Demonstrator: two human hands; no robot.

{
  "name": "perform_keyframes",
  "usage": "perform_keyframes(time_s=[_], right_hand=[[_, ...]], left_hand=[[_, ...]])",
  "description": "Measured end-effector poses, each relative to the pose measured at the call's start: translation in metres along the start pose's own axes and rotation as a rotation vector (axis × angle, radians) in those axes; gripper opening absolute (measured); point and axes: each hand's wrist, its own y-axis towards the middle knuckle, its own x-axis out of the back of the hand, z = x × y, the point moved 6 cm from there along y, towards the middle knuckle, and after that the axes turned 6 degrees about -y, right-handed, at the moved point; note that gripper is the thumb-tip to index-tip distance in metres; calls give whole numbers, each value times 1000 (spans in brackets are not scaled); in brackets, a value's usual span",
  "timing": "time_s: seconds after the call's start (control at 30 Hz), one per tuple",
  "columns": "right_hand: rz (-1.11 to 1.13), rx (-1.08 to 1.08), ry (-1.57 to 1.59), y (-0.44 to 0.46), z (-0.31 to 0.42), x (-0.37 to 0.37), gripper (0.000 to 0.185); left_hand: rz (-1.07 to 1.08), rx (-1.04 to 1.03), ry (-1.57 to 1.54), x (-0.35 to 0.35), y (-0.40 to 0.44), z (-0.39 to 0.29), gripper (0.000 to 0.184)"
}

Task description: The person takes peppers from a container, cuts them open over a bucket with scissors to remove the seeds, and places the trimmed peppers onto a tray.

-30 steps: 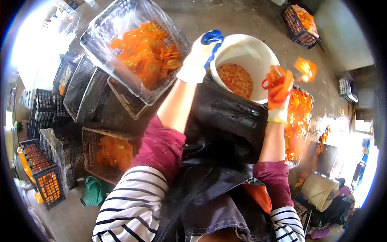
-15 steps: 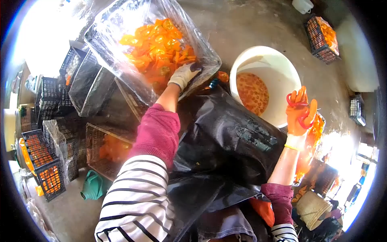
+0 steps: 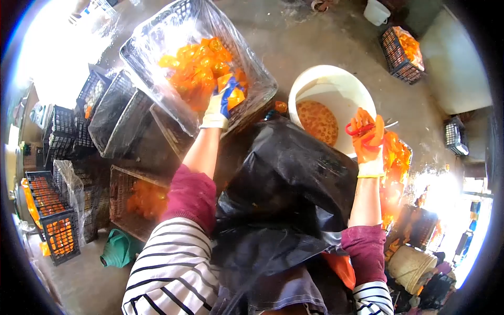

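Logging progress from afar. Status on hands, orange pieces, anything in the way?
Left hand gripping orange piece at plastic-lined crate. Right hand holding red-handled tool near white bucket. No obstruction visible.

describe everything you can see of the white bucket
The white bucket is round and wide-mouthed, apparently plastic, with a plain rim and pale inner wall. It seems to stand upright on the grey floor, just beyond the black apron, which hides part of its side. Low inside lies a mottled orange-brown mass; whether liquid or solid, I cannot tell. The right hand overlaps its rim in view; contact is unclear.
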Motion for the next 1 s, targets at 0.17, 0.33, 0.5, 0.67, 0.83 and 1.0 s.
perform_keyframes(time_s=[0.17, 0.33, 0.5, 0.67, 0.83, 1.0], right_hand=[[81, 49, -160, 1, 6, -21, 46], [235, 27, -480, -15, 29, -85, 37], [27, -107, -612, 2, 4, -29, 40], [194, -19, -973, 9, -51, -10, 28], [252, -226, -542, 16, -71, 2, 21], [196, -267, -848, 6, -57, -12, 29]], left_hand=[[27, -13, 21, -120, -17, -20, 26], [300, 28, -99, -216, -26, 11, 26], [262, 96, -152, -241, -20, 72, 34], [284, 155, -407, -241, -7, 90, 49], [358, 162, -393, -248, -9, 94, 48], [380, 148, -189, -258, -21, 91, 45]])
